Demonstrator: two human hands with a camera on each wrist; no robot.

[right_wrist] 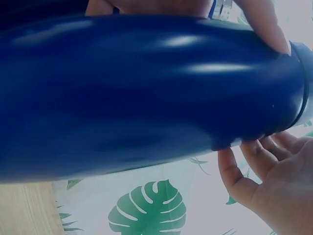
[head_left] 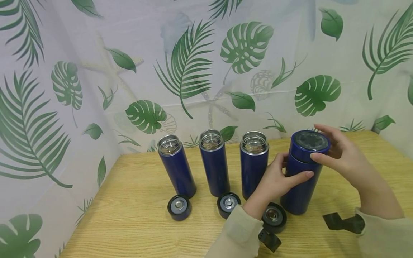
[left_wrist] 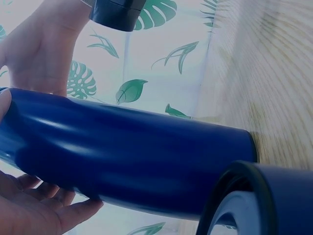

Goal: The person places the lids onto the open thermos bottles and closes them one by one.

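A dark blue bottle (head_left: 298, 190) stands upright at the right of the group, its black-topped lid (head_left: 311, 140) on its mouth. My left hand (head_left: 277, 179) grips the bottle's upper body from the left, thumb across the front. My right hand (head_left: 345, 157) holds the lid, thumb in front and fingers behind. In the left wrist view the bottle (left_wrist: 122, 152) lies across the picture with a hand (left_wrist: 39, 205) at its lower edge. The right wrist view shows the bottle (right_wrist: 146, 98) close up, with fingers near its lid end.
Three lidless blue bottles (head_left: 177, 170) (head_left: 215, 170) (head_left: 254, 170) stand in a row to the left. In front of them lie three upturned lids (head_left: 179, 207) (head_left: 228, 204) (head_left: 273, 216) on the wooden table (head_left: 135, 222). A leaf-patterned cloth (head_left: 193, 53) hangs behind.
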